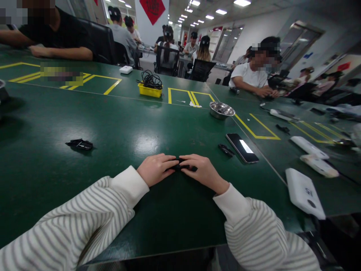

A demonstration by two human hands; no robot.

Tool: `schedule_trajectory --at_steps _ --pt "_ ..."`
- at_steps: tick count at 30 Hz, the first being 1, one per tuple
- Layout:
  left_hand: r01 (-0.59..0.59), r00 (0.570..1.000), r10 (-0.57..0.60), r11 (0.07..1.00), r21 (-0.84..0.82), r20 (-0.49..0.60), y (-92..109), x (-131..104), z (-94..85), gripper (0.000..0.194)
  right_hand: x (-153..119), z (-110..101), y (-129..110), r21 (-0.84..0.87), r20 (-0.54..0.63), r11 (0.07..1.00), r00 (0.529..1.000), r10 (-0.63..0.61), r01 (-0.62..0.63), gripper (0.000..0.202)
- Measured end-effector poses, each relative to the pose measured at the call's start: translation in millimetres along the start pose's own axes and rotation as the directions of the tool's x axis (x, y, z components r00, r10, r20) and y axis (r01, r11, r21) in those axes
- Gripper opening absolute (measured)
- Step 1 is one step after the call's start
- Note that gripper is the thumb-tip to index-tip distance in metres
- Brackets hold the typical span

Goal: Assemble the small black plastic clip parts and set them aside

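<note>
Both my hands meet low over the green table (pixel 180 210), fingertips nearly touching. Between them is a small black part (pixel 179 164), mostly covered by the fingers, so its kind does not show. My left hand (pixel 158 168) grips its left end with thumb and fingers. At its right end, my right hand (pixel 201 171) pinches it in the same way. A similar black piece (pixel 226 150) lies to the right of my right hand, beside a phone (pixel 242 148) with a partly lit screen. Farther left, a black piece with a pale streak (pixel 80 144) rests on the table.
A metal bowl (pixel 222 110) with small dark items stands beyond the phone. A yellow bin (pixel 150 90) holds black cables. White power banks (pixel 305 192) lie at the right. Other people sit around, one across the table at the right (pixel 251 77).
</note>
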State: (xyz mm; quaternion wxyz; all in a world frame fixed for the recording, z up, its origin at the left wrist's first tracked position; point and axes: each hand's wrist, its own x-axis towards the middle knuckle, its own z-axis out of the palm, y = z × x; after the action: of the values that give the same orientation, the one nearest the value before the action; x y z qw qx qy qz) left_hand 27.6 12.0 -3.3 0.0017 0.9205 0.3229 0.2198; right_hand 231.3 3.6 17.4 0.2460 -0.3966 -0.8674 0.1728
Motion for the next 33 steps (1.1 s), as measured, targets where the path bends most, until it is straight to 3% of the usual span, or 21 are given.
schedule_trajectory --at_steps 5,11,16,23,29,33 --pt "0.006 1.000 -0.007 0.999 0.047 0.003 25.6 39.8 20.8 0.027 -21.4 -20.3 21.4 -0.003 -0.075 0.990 0.987 0.139 -0.140 0.014" --pt "0.013 0.999 -0.015 0.996 0.085 0.030 43.5 67.6 32.4 0.029 -39.1 -34.4 41.4 0.212 -0.132 0.920 0.923 0.362 -0.331 0.025" --pt "0.020 0.998 -0.023 0.998 0.059 0.060 35.9 60.0 28.2 0.045 -39.6 -37.6 46.5 0.189 -0.167 0.917 0.909 0.382 -0.351 0.025" --pt "-0.005 0.996 0.008 0.999 -0.031 0.088 28.3 55.1 28.3 0.045 -37.8 -34.7 50.5 0.236 -0.147 0.916 0.920 0.363 -0.323 0.028" --pt "0.079 0.995 -0.077 0.996 -0.037 0.058 14.3 43.5 22.3 0.045 -38.3 -39.3 52.4 0.075 -0.186 0.928 0.909 0.372 -0.364 0.026" --pt "0.137 0.991 -0.136 0.985 0.105 -0.011 -15.0 19.0 3.9 0.037 -43.9 -47.0 63.3 -0.101 -0.283 0.898 0.878 0.387 -0.428 0.025"
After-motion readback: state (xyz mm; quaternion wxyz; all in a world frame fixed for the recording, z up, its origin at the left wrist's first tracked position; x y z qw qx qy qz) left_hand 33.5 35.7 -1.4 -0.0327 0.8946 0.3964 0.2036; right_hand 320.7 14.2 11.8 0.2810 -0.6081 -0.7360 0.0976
